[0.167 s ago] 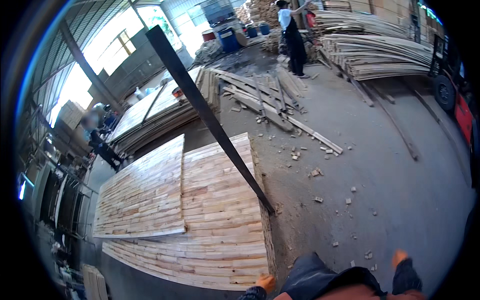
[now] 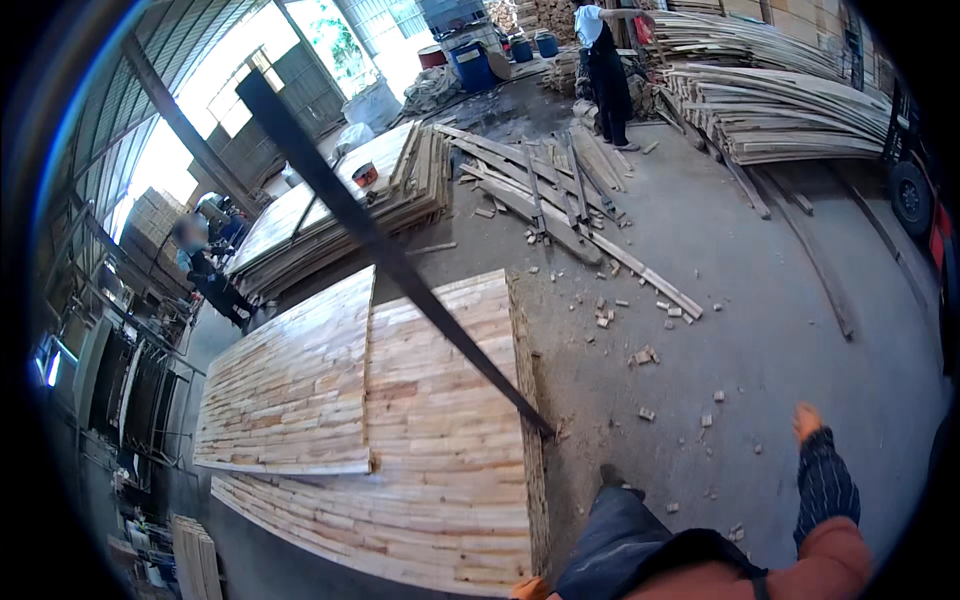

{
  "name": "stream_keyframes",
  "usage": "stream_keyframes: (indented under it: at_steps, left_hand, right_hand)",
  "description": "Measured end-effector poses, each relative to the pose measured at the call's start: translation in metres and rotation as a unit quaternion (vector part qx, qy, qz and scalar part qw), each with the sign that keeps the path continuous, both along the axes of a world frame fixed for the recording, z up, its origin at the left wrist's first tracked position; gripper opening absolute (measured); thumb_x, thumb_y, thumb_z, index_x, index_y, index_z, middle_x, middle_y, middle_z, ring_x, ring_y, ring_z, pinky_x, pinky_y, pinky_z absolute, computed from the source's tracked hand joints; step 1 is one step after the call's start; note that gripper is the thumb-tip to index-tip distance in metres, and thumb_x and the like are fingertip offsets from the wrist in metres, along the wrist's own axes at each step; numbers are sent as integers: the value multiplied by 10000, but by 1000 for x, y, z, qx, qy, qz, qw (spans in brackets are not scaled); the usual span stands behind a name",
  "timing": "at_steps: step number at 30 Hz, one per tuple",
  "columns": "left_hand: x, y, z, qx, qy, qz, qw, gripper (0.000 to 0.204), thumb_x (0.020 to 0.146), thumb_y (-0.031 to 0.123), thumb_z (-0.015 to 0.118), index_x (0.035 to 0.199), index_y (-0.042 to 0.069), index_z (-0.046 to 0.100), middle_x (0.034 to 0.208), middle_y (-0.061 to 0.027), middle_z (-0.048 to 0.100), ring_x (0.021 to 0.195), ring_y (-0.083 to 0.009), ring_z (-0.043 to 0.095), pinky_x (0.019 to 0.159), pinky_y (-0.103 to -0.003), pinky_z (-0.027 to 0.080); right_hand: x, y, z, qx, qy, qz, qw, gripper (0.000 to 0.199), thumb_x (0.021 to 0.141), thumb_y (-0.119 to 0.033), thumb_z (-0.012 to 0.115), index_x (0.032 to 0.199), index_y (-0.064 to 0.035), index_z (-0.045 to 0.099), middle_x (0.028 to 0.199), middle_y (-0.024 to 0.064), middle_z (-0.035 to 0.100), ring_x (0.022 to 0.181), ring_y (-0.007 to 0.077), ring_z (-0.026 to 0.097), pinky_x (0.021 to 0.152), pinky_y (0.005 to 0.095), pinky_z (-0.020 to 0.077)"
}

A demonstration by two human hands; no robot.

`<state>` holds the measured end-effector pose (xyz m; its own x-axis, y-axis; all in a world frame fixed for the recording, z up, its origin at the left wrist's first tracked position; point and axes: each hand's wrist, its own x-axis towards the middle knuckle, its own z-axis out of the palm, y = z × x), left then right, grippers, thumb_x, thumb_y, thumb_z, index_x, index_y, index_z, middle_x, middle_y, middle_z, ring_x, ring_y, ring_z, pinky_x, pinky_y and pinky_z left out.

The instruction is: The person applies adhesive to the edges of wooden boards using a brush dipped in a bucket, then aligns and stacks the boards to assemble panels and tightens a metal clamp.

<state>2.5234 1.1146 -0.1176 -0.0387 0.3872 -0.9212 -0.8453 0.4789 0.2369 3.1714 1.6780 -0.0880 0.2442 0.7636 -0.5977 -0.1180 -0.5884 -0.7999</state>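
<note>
My right hand (image 2: 807, 424), in an orange glove, swings forward over the concrete floor on the right. No held thing shows in it, and its fingers are too small to make out. At the bottom edge my left hand (image 2: 531, 588), gloved the same, is cut off beside the near right corner of a low stack of jointed wood panels (image 2: 450, 420); whether it touches the stack cannot be told. A narrower wood panel (image 2: 290, 390) lies on the stack's left part. One of my legs (image 2: 622, 520) steps forward along the stack's right side.
A dark post (image 2: 400, 270) rises at the stack's right edge. Loose boards (image 2: 560, 205) and wood scraps (image 2: 645, 355) litter the floor ahead. Bundled strips (image 2: 780, 110), a person (image 2: 605, 75) and a forklift wheel (image 2: 910, 193) are far right. Another person (image 2: 212, 275) stands left by a panel pile (image 2: 330, 240).
My right hand has swung forward and up in the picture. My left hand has dropped back to the lower edge. A foot has come forward, and the view has shifted slightly.
</note>
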Motion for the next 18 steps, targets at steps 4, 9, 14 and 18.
stream_keyframes:
  at_steps: [4, 9, 14, 18]
  left_hand:
    - [-13, 80, 10, -22, 5, 47, 999, 355, 1041, 224, 580, 1365, 80, 603, 1108, -97, 707, 975, -244, 664, 727, -409, 523]
    - [-64, 244, 48, -3, 5, 105, 994, 362, 1043, 231, 585, 1375, 88, 598, 1144, -107, 710, 1015, -254, 672, 739, -407, 529]
    - [-131, 468, 88, 38, 175, 28, 983, 482, 1035, 334, 605, 1452, 102, 537, 1430, -168, 612, 1262, -350, 612, 993, -462, 502]
    - [-163, 598, 95, 103, 238, 140, 956, 507, 1042, 318, 578, 1490, 97, 497, 1467, -179, 584, 1344, -356, 560, 1049, -502, 476]
  right_hand:
    - [-199, 139, 24, 56, 23, 205, 977, 497, 989, -300, 675, 1436, -133, 536, 1252, 83, 658, 1040, 232, 668, 768, 367, 555]
    - [-367, 179, 90, 50, -21, 484, 874, 389, 918, -281, 728, 1220, -36, 715, 997, 56, 724, 829, 115, 621, 706, 283, 510]
    - [-357, 267, 50, -157, -36, 404, 901, 217, 922, -273, 653, 967, -69, 713, 790, 27, 642, 657, 118, 579, 540, 318, 453]
    - [-321, 401, -14, -286, -193, 430, 834, 221, 929, -283, 649, 879, -69, 679, 791, 57, 637, 687, 189, 636, 546, 360, 486]
